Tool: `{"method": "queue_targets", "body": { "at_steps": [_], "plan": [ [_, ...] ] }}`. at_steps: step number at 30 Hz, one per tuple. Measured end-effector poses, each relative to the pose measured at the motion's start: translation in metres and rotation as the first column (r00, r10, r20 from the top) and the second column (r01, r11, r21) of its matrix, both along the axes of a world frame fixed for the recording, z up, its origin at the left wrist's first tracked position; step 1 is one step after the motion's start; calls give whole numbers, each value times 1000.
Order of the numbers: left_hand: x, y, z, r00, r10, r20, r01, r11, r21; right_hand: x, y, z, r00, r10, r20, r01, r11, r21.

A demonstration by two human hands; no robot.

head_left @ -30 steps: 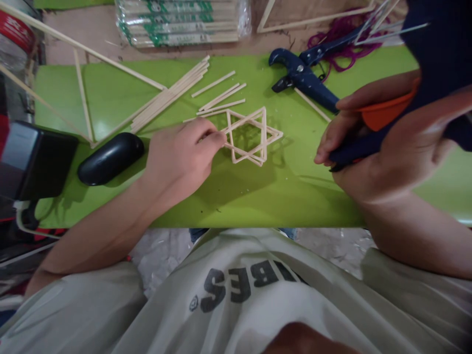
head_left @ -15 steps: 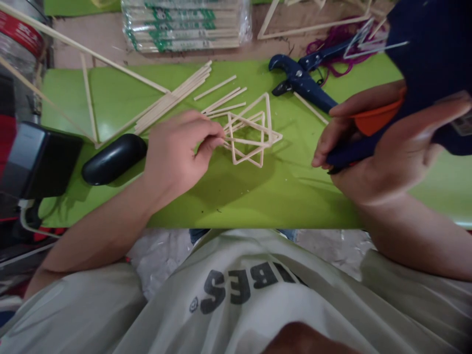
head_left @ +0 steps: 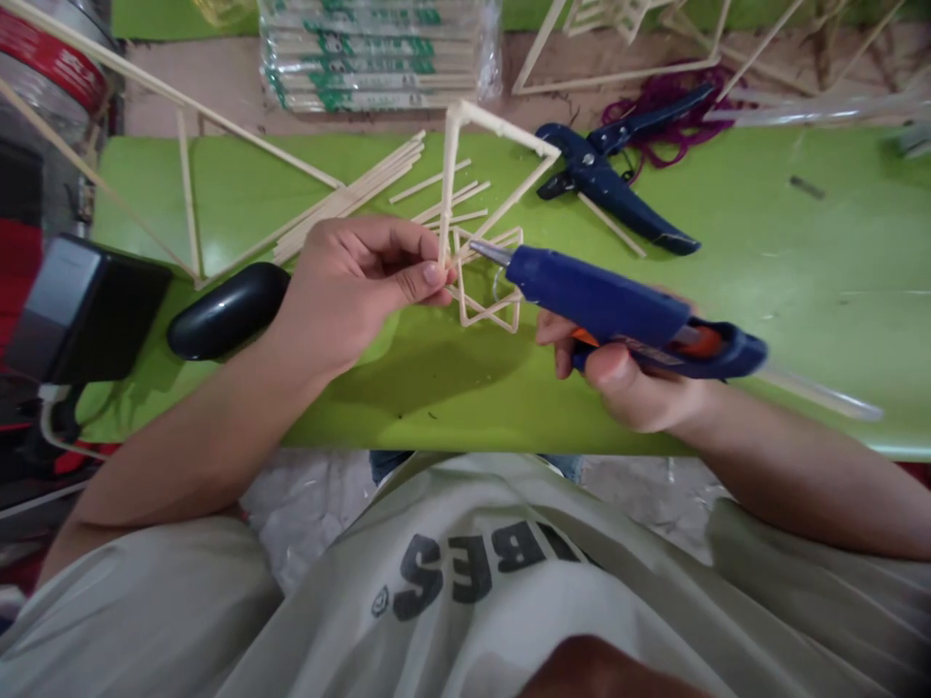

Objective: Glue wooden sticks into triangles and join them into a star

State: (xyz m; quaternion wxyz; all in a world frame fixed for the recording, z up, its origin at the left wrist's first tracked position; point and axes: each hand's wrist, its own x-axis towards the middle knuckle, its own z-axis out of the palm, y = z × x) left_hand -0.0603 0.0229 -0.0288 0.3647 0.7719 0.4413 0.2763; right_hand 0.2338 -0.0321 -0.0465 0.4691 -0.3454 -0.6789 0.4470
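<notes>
My left hand (head_left: 378,276) pinches one corner of a triangular frame of wooden sticks (head_left: 501,124), which is raised above the table. My right hand (head_left: 626,378) is wrapped round a blue hot glue gun (head_left: 603,296) with an orange trigger and a clear glue stick (head_left: 821,388) out of its back. The gun's metal nozzle points left, close to the pinched corner; whether it touches the sticks I cannot tell. Just below and behind lies another small stick frame (head_left: 491,315) on the green table. Loose cut sticks (head_left: 356,194) lie beyond my left hand.
Blue cutters (head_left: 603,174) lie beyond the glue gun, near purple string (head_left: 669,126). A black computer mouse (head_left: 229,310) and a dark box-shaped device (head_left: 94,310) sit left of my forearm. Packaged chopsticks (head_left: 378,53) and larger stick frames (head_left: 618,78) stand at the back.
My right hand has brought the glue gun leftward from the right side, its nozzle now near my left fingers. My left hand has lifted and tilted the triangular frame off the other one.
</notes>
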Motion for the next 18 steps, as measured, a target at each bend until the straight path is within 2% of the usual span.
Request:
{"method": "queue_targets", "body": {
  "at_steps": [3, 7, 12, 18],
  "plan": [
    [-6, -4, -6, 995, 25, 96, -16, 996, -93, -1, 0, -1, 1000, 20, -16, -19, 999, 49],
    [-3, -6, -4, 983, 41, 177, -13, 988, -156, 0, -2, -4, 998, 17, -63, -11, 997, 80],
    [7, -6, -4, 879, 156, 451, -4, 948, -319, -6, -1, 2, 997, 2, -75, 5, 995, 101],
    [11, -6, -3, 861, 161, 482, 0, 948, -317, -3, -6, 2, 997, 12, -80, -9, 999, 41]
  ]
}}
